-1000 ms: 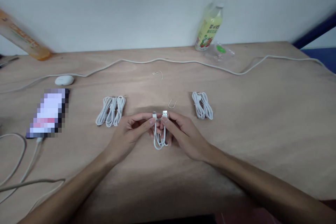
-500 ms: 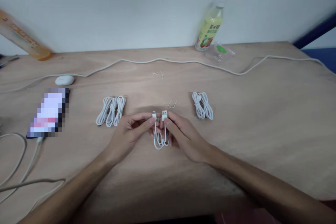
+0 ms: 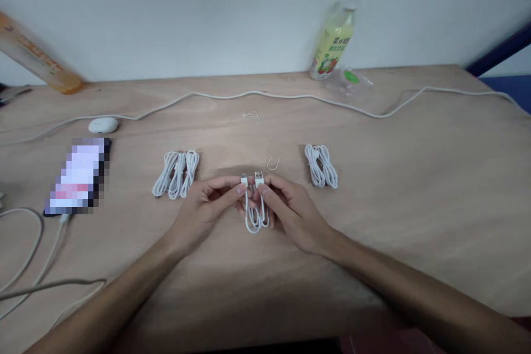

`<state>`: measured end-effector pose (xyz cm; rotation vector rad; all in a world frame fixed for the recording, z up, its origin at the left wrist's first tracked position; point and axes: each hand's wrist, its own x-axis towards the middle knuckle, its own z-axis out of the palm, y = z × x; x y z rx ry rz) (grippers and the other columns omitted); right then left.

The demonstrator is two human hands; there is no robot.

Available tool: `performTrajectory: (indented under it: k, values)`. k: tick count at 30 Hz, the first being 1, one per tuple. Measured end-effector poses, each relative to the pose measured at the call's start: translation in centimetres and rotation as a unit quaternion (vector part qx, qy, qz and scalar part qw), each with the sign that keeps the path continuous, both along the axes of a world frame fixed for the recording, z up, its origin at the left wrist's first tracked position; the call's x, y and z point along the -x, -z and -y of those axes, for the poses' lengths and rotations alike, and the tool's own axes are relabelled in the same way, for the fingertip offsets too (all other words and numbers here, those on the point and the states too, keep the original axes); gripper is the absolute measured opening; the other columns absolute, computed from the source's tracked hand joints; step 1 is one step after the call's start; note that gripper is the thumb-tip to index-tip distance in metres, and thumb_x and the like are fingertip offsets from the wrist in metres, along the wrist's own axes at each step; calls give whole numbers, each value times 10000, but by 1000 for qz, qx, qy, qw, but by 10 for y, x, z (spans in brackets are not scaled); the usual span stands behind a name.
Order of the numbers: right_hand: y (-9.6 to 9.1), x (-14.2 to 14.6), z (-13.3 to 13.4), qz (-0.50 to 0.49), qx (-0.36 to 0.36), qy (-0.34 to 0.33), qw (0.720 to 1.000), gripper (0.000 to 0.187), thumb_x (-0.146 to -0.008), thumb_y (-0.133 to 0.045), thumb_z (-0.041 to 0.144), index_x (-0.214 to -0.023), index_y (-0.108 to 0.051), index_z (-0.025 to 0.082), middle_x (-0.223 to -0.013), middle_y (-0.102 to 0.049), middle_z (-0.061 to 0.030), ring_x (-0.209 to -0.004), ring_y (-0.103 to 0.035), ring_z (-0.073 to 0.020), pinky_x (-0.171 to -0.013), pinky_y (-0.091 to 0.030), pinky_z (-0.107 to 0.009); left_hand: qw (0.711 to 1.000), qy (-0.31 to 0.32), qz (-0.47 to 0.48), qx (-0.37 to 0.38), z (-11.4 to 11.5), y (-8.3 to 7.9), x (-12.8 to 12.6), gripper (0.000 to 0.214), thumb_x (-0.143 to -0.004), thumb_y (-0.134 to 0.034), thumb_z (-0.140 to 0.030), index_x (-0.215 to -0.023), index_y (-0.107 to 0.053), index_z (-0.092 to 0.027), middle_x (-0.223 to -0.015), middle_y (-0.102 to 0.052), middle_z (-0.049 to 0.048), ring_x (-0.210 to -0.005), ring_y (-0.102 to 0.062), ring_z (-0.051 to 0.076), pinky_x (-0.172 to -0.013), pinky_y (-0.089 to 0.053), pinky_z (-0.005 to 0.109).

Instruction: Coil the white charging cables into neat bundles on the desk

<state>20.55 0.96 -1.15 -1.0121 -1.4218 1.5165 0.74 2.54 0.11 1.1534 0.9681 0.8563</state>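
Observation:
A short white USB cable (image 3: pixel 255 215) is folded into loops between both hands, just above the wooden table (image 3: pixel 415 188). My left hand (image 3: pixel 203 213) pinches the side with the small plug. My right hand (image 3: pixel 290 210) pinches the side with the wider USB plug; both plugs point up. A coiled bundle of white cables (image 3: pixel 176 174) lies to the left of my hands, and a smaller coiled white cable (image 3: pixel 321 165) lies to the right. A bent wire tie (image 3: pixel 272 163) rests just beyond my fingers.
A phone (image 3: pixel 78 175) with a cable plugged in lies at the left, near a white earbud case (image 3: pixel 103 124). A long white cord (image 3: pixel 290 97) crosses the far table. A yellow drink bottle (image 3: pixel 335 38) and clear plastic wrapper (image 3: pixel 348 80) stand by the wall. Another tie (image 3: pixel 250 116) lies mid-table.
Hardly anything has moved. Both hands keep their pinch on the folded cable, and the view has shifted very slightly.

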Motion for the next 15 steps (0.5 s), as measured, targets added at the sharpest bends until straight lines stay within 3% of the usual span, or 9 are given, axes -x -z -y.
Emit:
performTrajectory:
  k: [6, 15]
  values:
    - [-1, 1, 0, 7, 3, 6, 1000, 356, -1088, -554, 491, -861, -608, 222, -752, -589, 20, -579, -492, -114, -517, -405, -245, 1000, 15, 13, -8, -1, 2, 1, 143, -983, -790, -302, -1064, -898, -257, -859, -848, 16, -783, -733, 140, -785, -591, 220]
    - [-1, 2, 0, 2, -19, 11, 1000, 320, -1087, -565, 425, -847, -625, 222, -726, -587, 29, -549, -464, -107, -499, -387, -243, 1000, 22, 15, -13, 0, -2, 0, 143, -995, -780, -284, -1069, -899, -255, -884, -854, 21, -778, -743, 147, -782, -604, 233]
